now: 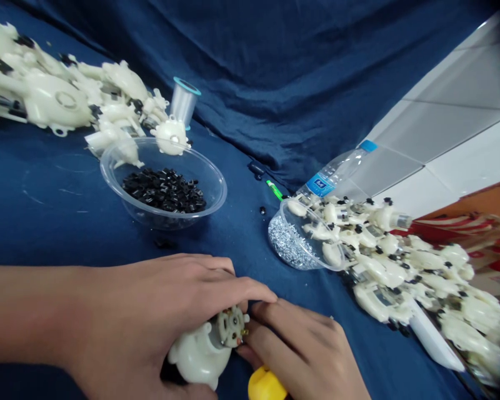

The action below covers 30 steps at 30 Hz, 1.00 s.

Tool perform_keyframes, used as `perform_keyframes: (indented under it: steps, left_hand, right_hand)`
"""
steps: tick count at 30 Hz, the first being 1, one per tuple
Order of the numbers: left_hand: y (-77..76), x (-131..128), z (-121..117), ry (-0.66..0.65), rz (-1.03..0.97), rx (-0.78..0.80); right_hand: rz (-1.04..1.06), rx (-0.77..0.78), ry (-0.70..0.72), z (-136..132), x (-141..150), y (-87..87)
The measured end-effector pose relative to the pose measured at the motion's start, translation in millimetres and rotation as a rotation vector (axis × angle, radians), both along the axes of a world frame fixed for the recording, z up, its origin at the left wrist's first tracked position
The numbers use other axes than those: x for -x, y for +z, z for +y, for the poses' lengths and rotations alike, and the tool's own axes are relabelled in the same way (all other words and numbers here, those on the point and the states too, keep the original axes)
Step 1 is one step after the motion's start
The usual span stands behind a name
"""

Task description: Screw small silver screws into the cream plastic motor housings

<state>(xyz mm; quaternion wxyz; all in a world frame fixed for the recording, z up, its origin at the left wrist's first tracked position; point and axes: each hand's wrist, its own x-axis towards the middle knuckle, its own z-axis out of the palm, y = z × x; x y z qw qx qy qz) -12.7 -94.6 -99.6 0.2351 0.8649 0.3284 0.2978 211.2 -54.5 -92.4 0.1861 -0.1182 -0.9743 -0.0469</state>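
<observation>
The left hand (183, 303) grips a cream casing (202, 358) toward the blue cloth's (66, 233) near edge; the right hand (304, 347), beside it, is closed on a yellow handle (267, 384). A motor (232, 326) already sits in the casing; whether it is fastened is hidden. Many screws (290, 244) lie unused.

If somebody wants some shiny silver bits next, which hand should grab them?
Probably the right hand: it's on the same side as the silver bits, though a yellow thing sticks out beneath it. The left hand is wrapped around a cream part.
</observation>
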Motion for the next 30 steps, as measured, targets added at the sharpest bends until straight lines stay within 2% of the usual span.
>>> perform_keyframes:
  steps: [10,17,26,30]
  left_hand:
    - [-7.6,1.1,-3.7,0.004,0.018,-0.028]
    - [-13.1,1.2,-2.2,0.008,-0.017,-0.018]
    - [-17.4,2.3,-5.1,0.014,-0.001,-0.113]
    - [-19.0,2.5,-5.6,0.038,0.039,-0.132]
  right_hand:
    - [-0.059,0.01,-0.021,-0.4,-0.7,-3.8]
    - [-0.008,0.012,-0.016,-1.5,2.0,-8.1]
    - [-0.108,0.15,-0.08,-1.8,-3.1,-3.5]
    - [-0.05,0.204,-0.072,-0.7,-7.7,-7.3]
